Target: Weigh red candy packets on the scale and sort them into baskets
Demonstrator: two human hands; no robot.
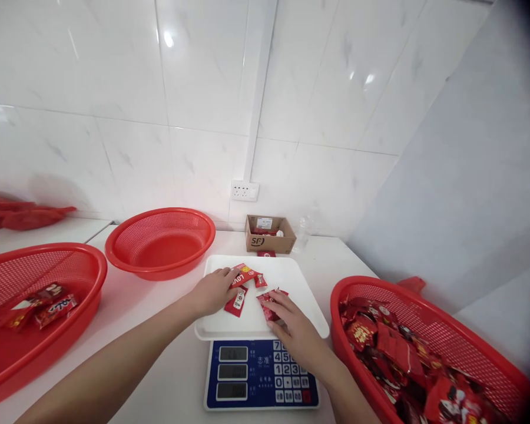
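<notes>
A digital scale (261,374) with a blue keypad stands before me, and its white tray (300,282) bears several small red snack packets (247,277). My left hand (212,290) lies on the tray's left part, its fingers curled over a red packet (237,301). My right hand (295,331) rests flat on the tray's front right, fingertips pressing on another red packet (267,301). Neither packet is lifted off the tray.
A red basket (428,341) full of red packets stands at the right. A red basket (39,312) holding a few packets is at the left, another red basket (161,240) behind it. A small cardboard box (269,234) and a clear bottle (304,232) stand by the tiled wall.
</notes>
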